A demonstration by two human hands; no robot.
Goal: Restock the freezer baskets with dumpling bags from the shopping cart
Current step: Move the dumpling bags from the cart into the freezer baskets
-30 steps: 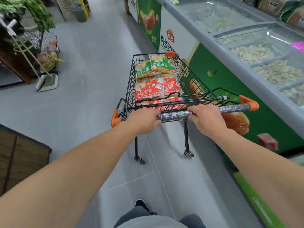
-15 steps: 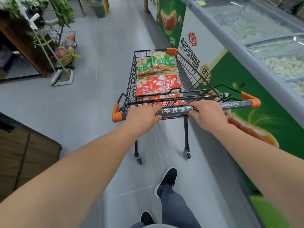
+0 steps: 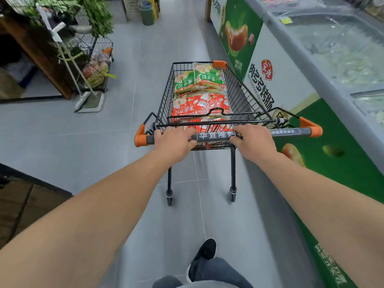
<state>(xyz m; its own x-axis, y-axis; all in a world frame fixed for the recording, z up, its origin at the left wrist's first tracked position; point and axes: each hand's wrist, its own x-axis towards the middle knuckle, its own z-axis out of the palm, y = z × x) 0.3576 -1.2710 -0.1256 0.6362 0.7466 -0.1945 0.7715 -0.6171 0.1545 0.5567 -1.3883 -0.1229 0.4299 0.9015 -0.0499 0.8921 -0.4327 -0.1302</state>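
A black wire shopping cart with orange corner caps stands in the aisle ahead of me. Green dumpling bags lie at its far end and red dumpling bags nearer me. My left hand grips the grey cart handle near its left end. My right hand grips the same handle further right. The chest freezer runs along the right side, its glass lids over pale frozen goods.
A wooden produce stand with greens and a wire basket sits at the left, a mop and floor scale in front. A green bin stands far down the aisle. A dark wooden counter is near left. Grey tiled floor lies ahead.
The cart and I have rolled forward along the freezer; the produce stand on the left has come nearer, and my feet have stepped. Both hands keep their hold on the handle.
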